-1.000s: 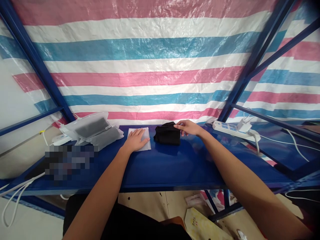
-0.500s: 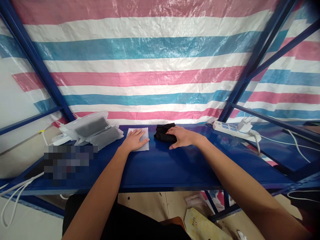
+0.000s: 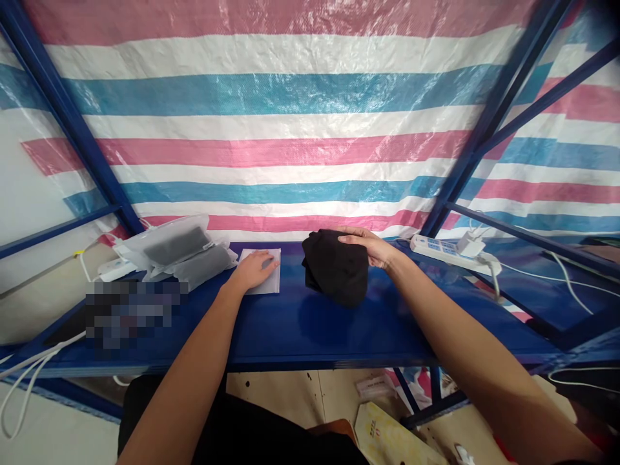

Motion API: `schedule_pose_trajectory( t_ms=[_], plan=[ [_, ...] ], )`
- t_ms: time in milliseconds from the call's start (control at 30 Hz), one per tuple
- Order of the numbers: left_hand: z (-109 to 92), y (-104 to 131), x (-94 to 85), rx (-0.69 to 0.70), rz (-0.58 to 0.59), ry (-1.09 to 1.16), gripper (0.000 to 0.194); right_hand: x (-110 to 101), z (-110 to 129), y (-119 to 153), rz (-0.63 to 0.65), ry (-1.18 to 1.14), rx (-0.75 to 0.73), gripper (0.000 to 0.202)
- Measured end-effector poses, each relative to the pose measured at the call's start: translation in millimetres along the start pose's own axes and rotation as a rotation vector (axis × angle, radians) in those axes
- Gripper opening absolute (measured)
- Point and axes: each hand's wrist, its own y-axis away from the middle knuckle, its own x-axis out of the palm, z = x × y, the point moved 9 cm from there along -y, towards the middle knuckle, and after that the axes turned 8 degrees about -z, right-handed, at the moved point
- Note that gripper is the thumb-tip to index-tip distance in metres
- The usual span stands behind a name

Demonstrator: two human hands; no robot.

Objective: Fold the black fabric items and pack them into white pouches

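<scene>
My left hand (image 3: 254, 270) lies over a flat whitish plastic pouch (image 3: 268, 286) on the blue tabletop. Its fingers extend across the pouch's upper part, the thumb apart from them, and the palm covers much of the left side. To the right, a folded black cloth (image 3: 336, 268) is lifted off the surface in my right hand (image 3: 365, 242). The thumb presses on its near face, with the other fingers behind its upper right edge, partly hidden. The cloth's lower end hangs toward me; what kind of cloth item it is, I cannot make out.
Left on the blue table (image 3: 290, 342) lie grey items in clear plastic bags (image 3: 179, 248), beside a pixelated patch. A white power strip (image 3: 438, 248) with plugs sits at the right. Blue frame posts (image 3: 465, 155) and a striped sheet (image 3: 290, 152) stand behind. Below is a yellowish box (image 3: 387, 436).
My right hand has closed on the black cloth and raised it, tilting it toward me. The pouch has slid slightly left under my left hand.
</scene>
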Motion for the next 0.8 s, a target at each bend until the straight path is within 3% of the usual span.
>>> schedule_pose_trajectory(
  t_ms=[133, 200, 333, 433, 467, 533, 600, 667, 800],
  plan=[
    [0, -1, -0.4, 0.023, -0.016, 0.006, 0.066, -24, -14, -16, -0.213, 0.481, -0.086, 0.052],
    [0, -1, 0.1, 0.03, -0.024, 0.013, 0.064, -22, -7, -16, -0.213, 0.654, -0.19, 0.043],
    [-10, -3, -1.4, 0.092, -0.084, 0.031, 0.057, 18, -1, -1, 0.074, 0.655, -0.238, 0.051],
    [-23, -4, -3.5, 0.176, -0.149, 0.055, 0.051, 54, -4, 11, 0.279, 0.77, -0.282, 0.075],
    [-28, -4, -4.1, 0.199, -0.167, 0.066, 0.049, 62, -4, 13, 0.311, 0.81, -0.307, 0.079],
    [-35, -3, -5.0, 0.232, -0.189, 0.084, 0.047, 68, -6, 13, 0.336, 0.812, -0.313, 0.068],
    [-41, -2, -4.7, 0.239, -0.181, 0.098, 0.046, 62, -8, 11, 0.355, 0.684, -0.232, 0.05],
    [-46, 0, -4.2, 0.228, -0.157, 0.116, 0.045, 48, -10, 10, 0.356, 0.478, -0.108, 0.044],
    [-58, 3, -4.5, 0.223, -0.111, 0.176, 0.046, -5, -17, -3, 0.124, 0.091, 0.047, 0.054]
  ],
)
